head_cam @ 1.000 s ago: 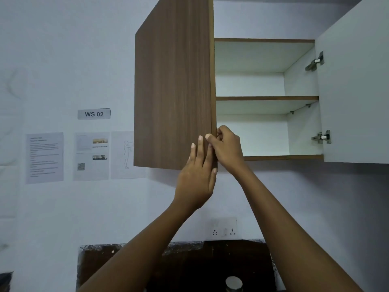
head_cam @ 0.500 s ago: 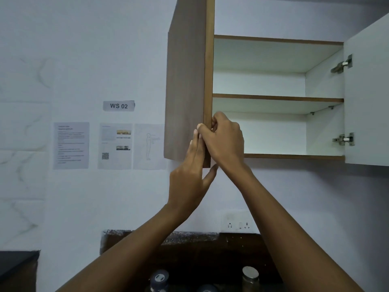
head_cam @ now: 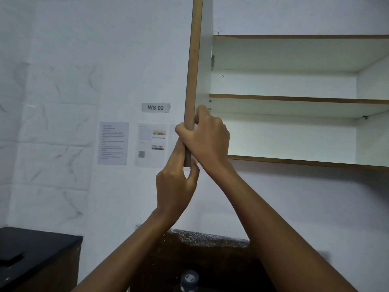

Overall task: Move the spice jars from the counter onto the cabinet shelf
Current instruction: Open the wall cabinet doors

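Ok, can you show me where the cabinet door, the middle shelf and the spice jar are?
cabinet door (head_cam: 193, 60), head view, on its wooden edge facing the camera.
middle shelf (head_cam: 294, 99), head view, on its brown front edge.
spice jar (head_cam: 189, 278), head view, on its dark lid at the bottom.

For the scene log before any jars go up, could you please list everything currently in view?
cabinet: one, white inside, brown edging, upper right
shelf: one, white, brown front edge, mid-cabinet
cabinet door: one, brown, edge-on, left of the opening
spice jar: one, dark lid, bottom edge of view
counter: one, dark speckled, below the cabinet
sign: one, grey, reads WS 02, left of the door
paper sheets: at least two, white, on the wall below the sign
black surface: one, lower left
wall: white, marbled tiles
right hand: grips the door's edge
left hand: holds the door's lower corner
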{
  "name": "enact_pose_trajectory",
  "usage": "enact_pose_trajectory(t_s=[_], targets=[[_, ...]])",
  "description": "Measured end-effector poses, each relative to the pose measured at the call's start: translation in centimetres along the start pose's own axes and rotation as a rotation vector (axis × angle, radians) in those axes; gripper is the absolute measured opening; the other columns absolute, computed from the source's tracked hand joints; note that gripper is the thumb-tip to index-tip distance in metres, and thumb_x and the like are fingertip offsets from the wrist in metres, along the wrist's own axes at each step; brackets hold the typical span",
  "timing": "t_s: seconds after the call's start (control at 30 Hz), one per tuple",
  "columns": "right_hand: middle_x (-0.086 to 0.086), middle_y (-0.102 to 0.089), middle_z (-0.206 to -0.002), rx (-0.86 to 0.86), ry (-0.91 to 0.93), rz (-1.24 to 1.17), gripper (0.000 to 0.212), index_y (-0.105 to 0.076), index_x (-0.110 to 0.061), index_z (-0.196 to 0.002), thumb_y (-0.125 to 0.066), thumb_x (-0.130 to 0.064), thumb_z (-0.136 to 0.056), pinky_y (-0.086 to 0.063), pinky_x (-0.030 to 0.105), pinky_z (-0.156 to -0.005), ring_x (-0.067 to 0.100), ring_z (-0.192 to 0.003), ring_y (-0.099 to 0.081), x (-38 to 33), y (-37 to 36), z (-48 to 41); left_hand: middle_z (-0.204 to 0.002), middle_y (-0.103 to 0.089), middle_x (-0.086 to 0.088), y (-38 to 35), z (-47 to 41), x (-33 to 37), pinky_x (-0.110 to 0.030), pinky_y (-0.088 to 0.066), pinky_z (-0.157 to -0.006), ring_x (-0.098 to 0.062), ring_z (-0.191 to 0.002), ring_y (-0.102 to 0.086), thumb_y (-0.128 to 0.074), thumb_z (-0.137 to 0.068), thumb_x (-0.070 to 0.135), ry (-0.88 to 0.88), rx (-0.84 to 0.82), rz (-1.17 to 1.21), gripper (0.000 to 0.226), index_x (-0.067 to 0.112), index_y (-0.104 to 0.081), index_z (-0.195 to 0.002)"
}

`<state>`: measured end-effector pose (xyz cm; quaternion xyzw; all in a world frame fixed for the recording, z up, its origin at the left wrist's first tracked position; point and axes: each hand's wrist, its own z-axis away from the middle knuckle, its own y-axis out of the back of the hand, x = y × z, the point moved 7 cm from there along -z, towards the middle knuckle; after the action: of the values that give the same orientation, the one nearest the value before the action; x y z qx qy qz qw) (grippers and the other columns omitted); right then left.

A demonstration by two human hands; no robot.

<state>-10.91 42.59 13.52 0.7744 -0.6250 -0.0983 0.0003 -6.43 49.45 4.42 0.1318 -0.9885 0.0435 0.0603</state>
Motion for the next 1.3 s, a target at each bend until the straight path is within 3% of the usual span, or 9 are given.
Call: enact_pose_trajectory(t_s=[0.1,0.2,0.37,0.73,0.8,0.87,0.93,1.13,1.3], targets=[[-0.003,-0.045,-0.055,0.006,0.031,0.000,0.027,-0.040,-0.013,-0.076,-0.060,-0.032,-0.075,-0.030,0.025,-0.049,0.021,-0.048,-0.046,-1.2,-1.4,-0.1,-0.121,-0.065,-0.009,1.1,-0.1,-1.2,-0.006,-0.044,-0.073,0.001,-0.085,-0.057,-0.057,-0.087,0.010,0.020,0.027,0.023,0.052,0.001,-0.046,-0.136],[-0.010,-0.033,-0.050,0.028,0.055,-0.006,0.029,-0.037,-0.015,-0.074,-0.061,-0.032,-0.075,-0.019,0.021,-0.044,0.011,-0.041,-0.033,-2.3,-2.6,0.0,-0.124,-0.063,-0.010,1.9,-0.2,-2.3,0.000,-0.043,-0.076,-0.006,-0.095,-0.060,-0.049,-0.091,0.012,0.046,0.054,0.015,0.047,0.001,-0.046,-0.136],[-0.011,-0.028,-0.048,0.088,0.052,-0.021,0.029,-0.036,-0.014,-0.073,-0.061,-0.030,-0.074,-0.016,0.019,-0.043,0.017,-0.043,-0.037,-3.3,-3.9,0.4,-0.122,-0.063,-0.008,2.8,-0.3,-3.8,-0.002,-0.043,-0.071,-0.007,-0.093,-0.060,-0.045,-0.092,0.012,0.057,0.073,0.019,0.041,0.001,-0.049,-0.132],[-0.002,-0.053,-0.064,-0.049,-0.004,-0.116,0.033,-0.041,-0.015,-0.080,-0.054,-0.045,-0.087,-0.026,0.025,-0.047,0.020,-0.056,-0.048,-1.3,-3.7,1.7,-0.138,-0.052,-0.006,2.3,0.6,-3.4,0.001,-0.041,-0.081,-0.004,-0.112,-0.053,-0.045,-0.093,0.015,0.080,0.072,-0.009,0.051,0.008,-0.036,-0.143],[-0.001,-0.055,-0.070,-0.123,0.006,-0.147,0.033,-0.045,-0.014,-0.083,-0.052,-0.046,-0.088,-0.031,0.027,-0.050,0.020,-0.061,-0.052,-0.6,-3.9,2.6,-0.140,-0.046,0.005,2.7,1.6,-3.2,-0.011,-0.046,-0.092,-0.007,-0.120,-0.050,-0.042,-0.094,0.019,0.105,0.091,-0.007,0.051,0.019,-0.030,-0.144],[-0.002,-0.055,-0.074,-0.180,0.014,-0.187,0.032,-0.049,-0.013,-0.085,-0.051,-0.045,-0.088,-0.034,0.027,-0.054,0.019,-0.066,-0.053,0.3,-3.7,3.7,-0.139,-0.042,0.013,2.7,3.1,-2.8,-0.039,-0.050,-0.098,-0.015,-0.124,-0.052,-0.038,-0.094,0.023,0.197,0.103,0.052,0.049,0.035,-0.026,-0.140],[-0.004,-0.055,-0.079,-0.236,0.008,-0.224,0.029,-0.050,-0.014,-0.087,-0.052,-0.043,-0.088,-0.038,0.028,-0.057,0.018,-0.070,-0.054,1.4,-3.4,4.9,-0.144,-0.036,0.015,2.7,4.6,-1.9,-0.047,-0.049,-0.097,-0.014,-0.126,-0.049,-0.040,-0.092,0.025,0.259,0.135,0.099,0.050,0.044,-0.025,-0.135],[-0.005,-0.060,-0.099,-0.376,0.004,-0.268,0.024,-0.054,-0.017,-0.095,-0.053,-0.040,-0.089,-0.042,0.027,-0.068,0.013,-0.089,-0.052,6.7,-1.5,9.8,-0.145,-0.037,-0.001,1.1,9.4,1.7,-0.043,-0.040,-0.107,-0.018,-0.131,-0.041,-0.046,-0.090,0.017,0.270,0.128,0.089,0.044,0.042,-0.037,-0.126],[-0.004,-0.059,-0.106,-0.510,-0.022,-0.264,0.024,-0.057,-0.017,-0.100,-0.053,-0.038,-0.089,-0.041,0.027,-0.076,0.014,-0.099,-0.048,13.2,-0.1,16.1,-0.131,-0.055,0.003,-2.5,15.6,3.1,-0.011,-0.033,-0.099,-0.011,-0.121,-0.048,-0.043,-0.093,0.015,0.286,-0.202,-0.006,0.034,0.017,-0.052,-0.126]])
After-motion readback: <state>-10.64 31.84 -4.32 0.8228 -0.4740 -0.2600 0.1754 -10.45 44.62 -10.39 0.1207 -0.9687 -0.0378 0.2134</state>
